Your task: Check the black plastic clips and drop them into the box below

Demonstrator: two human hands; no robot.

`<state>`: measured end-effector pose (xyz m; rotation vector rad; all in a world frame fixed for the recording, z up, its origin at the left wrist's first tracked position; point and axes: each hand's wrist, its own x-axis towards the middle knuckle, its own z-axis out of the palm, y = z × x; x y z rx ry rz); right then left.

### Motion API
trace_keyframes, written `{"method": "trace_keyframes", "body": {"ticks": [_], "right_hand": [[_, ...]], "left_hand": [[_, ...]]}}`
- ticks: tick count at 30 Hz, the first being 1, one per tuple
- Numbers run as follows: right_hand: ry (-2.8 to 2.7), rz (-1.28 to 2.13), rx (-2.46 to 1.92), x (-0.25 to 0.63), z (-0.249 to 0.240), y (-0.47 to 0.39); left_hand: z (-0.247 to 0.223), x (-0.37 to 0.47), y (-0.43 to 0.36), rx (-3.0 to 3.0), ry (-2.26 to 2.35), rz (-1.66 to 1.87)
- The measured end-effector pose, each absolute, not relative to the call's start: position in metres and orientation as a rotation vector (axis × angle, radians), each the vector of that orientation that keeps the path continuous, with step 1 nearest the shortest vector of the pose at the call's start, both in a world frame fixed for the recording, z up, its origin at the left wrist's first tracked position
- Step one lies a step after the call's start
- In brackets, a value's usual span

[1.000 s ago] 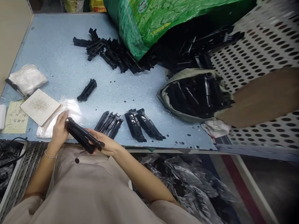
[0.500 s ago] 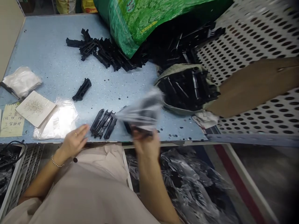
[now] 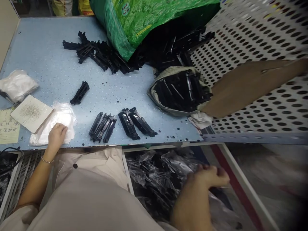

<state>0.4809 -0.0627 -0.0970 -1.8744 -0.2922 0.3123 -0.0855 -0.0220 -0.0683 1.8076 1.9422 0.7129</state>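
Note:
My left hand (image 3: 57, 134) rests on a stack of clear plastic bags (image 3: 69, 112) at the table's front left, fingertips pinched at the top bag. My right hand (image 3: 208, 178), blurred, is over the bin below the table edge, thumb apart from the fingers and nothing visible in its grasp. Beneath it lie clear bags with black parts (image 3: 158, 179). On the table between the hands are a group of several slim black plastic parts (image 3: 103, 127) and a pair of longer black parts (image 3: 136, 123). Farther back lies a single black part (image 3: 80, 93).
A green woven sack (image 3: 134, 29) spills black parts (image 3: 103, 54) at the back. An open cloth bag (image 3: 154, 93) of black parts stands right, against a perforated metal panel (image 3: 260, 106). A white tile (image 3: 31, 112) with tiny grains and a yellow note (image 3: 8, 128) lie left.
My right hand has swung from the table down and right over the bin; the bag of parts is out of its grasp. My left hand has moved left onto the bag stack and pinched.

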Motion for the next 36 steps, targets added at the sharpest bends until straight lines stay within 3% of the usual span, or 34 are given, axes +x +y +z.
{"method": "trace_keyframes", "body": {"ticks": [3,5,8,12,15,17,20,24,29,36], "right_hand": [[-0.585,0.225,-1.791,0.417,-0.087,-0.018],[-1.311,0.524,-1.618,0.352,-0.074,0.014],[-2.280,0.626,-1.183,0.262,-0.054,0.059],[-2.735,0.666,-0.962,0.208,-0.044,0.097],[-2.437,0.902,-1.094,0.193,-0.043,0.097],[-2.034,1.333,-1.090,0.178,-0.043,0.083],[-1.357,2.034,-0.986,0.153,-0.045,0.051],[-0.877,2.570,-0.886,0.139,-0.052,0.017],[-0.587,2.704,-0.852,0.129,-0.068,0.002],[-0.431,2.729,-0.741,0.108,-0.085,-0.002]], "left_hand": [[-0.066,-0.095,-0.019,1.521,1.848,0.893],[-0.064,-0.100,-0.017,1.406,1.819,0.970],[-0.063,-0.104,-0.015,1.319,1.767,1.026],[-0.066,-0.104,-0.018,1.103,1.700,1.110],[-0.067,-0.095,-0.023,1.007,1.644,1.277],[-0.065,-0.088,-0.026,1.105,1.619,1.313],[-0.060,-0.082,-0.029,1.507,1.703,1.119],[-0.049,-0.090,-0.030,1.846,1.939,0.893],[-0.037,-0.095,-0.043,1.944,2.027,0.962],[-0.039,-0.095,-0.062,2.134,2.160,0.722]]}}
